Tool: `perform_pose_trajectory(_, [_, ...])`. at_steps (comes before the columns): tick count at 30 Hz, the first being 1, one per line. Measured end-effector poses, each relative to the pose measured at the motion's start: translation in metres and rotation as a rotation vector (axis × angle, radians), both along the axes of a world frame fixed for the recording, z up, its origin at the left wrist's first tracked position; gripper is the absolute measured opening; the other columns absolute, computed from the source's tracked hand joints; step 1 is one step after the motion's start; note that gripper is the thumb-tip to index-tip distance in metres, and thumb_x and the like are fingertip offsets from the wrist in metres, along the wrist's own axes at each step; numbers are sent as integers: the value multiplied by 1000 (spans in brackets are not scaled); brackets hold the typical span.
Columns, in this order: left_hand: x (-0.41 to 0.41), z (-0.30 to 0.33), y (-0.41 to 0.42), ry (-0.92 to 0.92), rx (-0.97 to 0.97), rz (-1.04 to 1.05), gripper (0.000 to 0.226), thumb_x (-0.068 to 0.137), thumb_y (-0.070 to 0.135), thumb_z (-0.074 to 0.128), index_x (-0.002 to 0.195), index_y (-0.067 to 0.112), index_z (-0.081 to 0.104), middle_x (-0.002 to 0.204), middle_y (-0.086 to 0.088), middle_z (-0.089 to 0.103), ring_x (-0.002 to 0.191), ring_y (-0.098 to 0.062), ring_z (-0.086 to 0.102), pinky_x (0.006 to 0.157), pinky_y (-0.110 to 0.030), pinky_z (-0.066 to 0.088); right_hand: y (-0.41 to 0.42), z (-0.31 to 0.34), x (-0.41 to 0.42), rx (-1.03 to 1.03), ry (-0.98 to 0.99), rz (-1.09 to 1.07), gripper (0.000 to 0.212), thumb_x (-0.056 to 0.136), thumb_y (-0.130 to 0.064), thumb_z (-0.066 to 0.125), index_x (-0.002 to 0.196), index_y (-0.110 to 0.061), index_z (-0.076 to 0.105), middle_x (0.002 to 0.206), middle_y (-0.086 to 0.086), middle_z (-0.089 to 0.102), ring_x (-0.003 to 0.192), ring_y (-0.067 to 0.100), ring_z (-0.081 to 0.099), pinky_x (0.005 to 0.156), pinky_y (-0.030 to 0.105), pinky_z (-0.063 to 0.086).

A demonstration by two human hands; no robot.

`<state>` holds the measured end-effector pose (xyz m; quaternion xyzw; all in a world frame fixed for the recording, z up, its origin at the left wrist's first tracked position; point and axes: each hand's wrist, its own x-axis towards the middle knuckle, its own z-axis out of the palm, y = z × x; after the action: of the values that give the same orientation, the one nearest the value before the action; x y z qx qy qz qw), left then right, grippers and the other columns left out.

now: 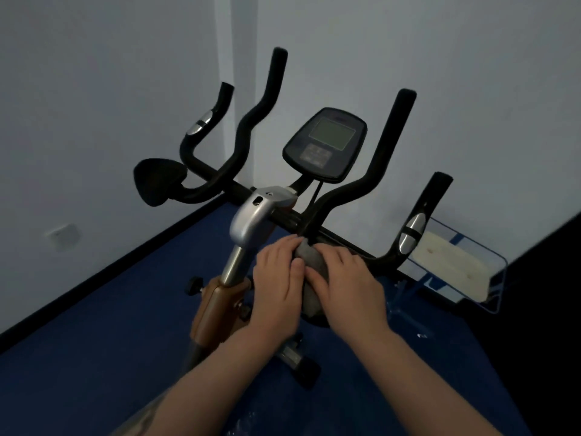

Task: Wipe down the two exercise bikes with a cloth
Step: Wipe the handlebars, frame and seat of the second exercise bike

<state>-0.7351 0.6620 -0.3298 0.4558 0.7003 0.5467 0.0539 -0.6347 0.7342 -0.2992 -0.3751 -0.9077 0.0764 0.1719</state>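
An exercise bike (251, 215) with a silver and bronze stem stands in front of me in the head view. Its black handlebars (390, 146) rise left and right of a dark console (327, 143) with a grey screen. A grey cloth (311, 265) is bunched between both hands, just below the crossbar. My left hand (278, 278) grips the cloth's left side with curled fingers. My right hand (349, 284) holds its right side, fingers wrapped over it. Much of the cloth is hidden by my hands. No second bike is visible.
Blue floor (110, 325) runs to white walls meeting in a corner behind the bike. A black elbow pad (157, 180) sticks out at the left. At the right sits a clear-framed tray (456, 265) with a pale pad inside. A dark area fills the far right.
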Motion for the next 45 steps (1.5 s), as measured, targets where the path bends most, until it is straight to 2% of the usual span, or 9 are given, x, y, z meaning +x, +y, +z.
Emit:
perform_pose_trajectory(8, [-12, -19, 14, -38, 95, -232, 43, 101, 29, 22, 139, 25, 42, 148, 15, 34, 143, -3, 26, 120, -32, 15, -11, 1, 6, -134, 59, -187, 41, 103, -29, 36, 143, -23, 41, 122, -1, 51, 112, 14, 43, 87, 29, 41])
perform_pose_trajectory(15, [-18, -28, 15, -44, 126, -243, 46, 102, 28, 26, 133, 14, 57, 149, -6, 42, 135, -14, 43, 111, -43, 36, -29, -4, 6, -139, 263, -264, 42, 102, -23, 40, 144, -22, 43, 119, -3, 52, 111, 12, 44, 88, 27, 40])
perform_pose_trajectory(19, [-15, -31, 18, -37, 161, -207, 44, 102, 28, 26, 126, 17, 61, 148, 0, 42, 133, -12, 45, 109, -41, 39, -28, -9, 9, -21, 53, -330, 49, 103, -29, 35, 150, -21, 28, 120, 0, 49, 108, 15, 41, 82, 29, 39])
perform_pose_trajectory(22, [-12, -32, 21, -54, 192, -171, 43, 101, 26, 26, 120, 16, 63, 143, 1, 45, 131, -16, 47, 106, -43, 41, -3, 4, -2, -134, -14, -284, 39, 104, -29, 30, 141, -23, 42, 123, 2, 53, 111, 20, 47, 82, 34, 40])
perform_pose_trajectory(28, [-16, -31, 21, 52, 189, -116, 44, 100, 27, 26, 109, 12, 67, 138, 0, 49, 126, 5, 44, 102, -18, 36, -29, -11, 6, -74, 214, -340, 38, 101, -29, 35, 138, -24, 41, 119, -4, 51, 107, 14, 43, 84, 30, 41])
perform_pose_trajectory(33, [-17, -35, 22, 86, 172, -98, 42, 100, 28, 26, 108, 17, 65, 140, -3, 49, 118, 19, 40, 97, -5, 29, -18, -10, 8, -84, 43, -297, 43, 101, -34, 37, 143, -21, 34, 122, 0, 46, 109, 17, 42, 83, 30, 41])
perform_pose_trajectory(37, [-16, -34, 21, 93, 137, -89, 48, 100, 33, 24, 107, 14, 67, 140, 3, 46, 114, 24, 36, 90, -14, 33, 1, 5, 1, -271, 118, -278, 23, 103, -34, 37, 109, -18, 54, 107, -1, 55, 103, 18, 49, 77, 34, 41])
perform_pose_trajectory(41, [-15, -34, 20, 79, 125, -92, 46, 99, 38, 23, 102, 21, 66, 140, 10, 44, 108, 22, 39, 82, -25, 40, -40, -14, 3, -129, 355, -421, 35, 100, -33, 40, 135, -27, 45, 117, -8, 50, 107, 10, 42, 83, 28, 42])
perform_pose_trajectory(45, [-16, -33, 21, 71, 132, -109, 46, 98, 37, 23, 100, 23, 67, 142, 4, 48, 111, 6, 50, 80, -29, 44, -26, -15, -1, -20, 138, -481, 35, 103, -32, 34, 134, -23, 46, 117, -1, 51, 105, 16, 45, 76, 30, 39])
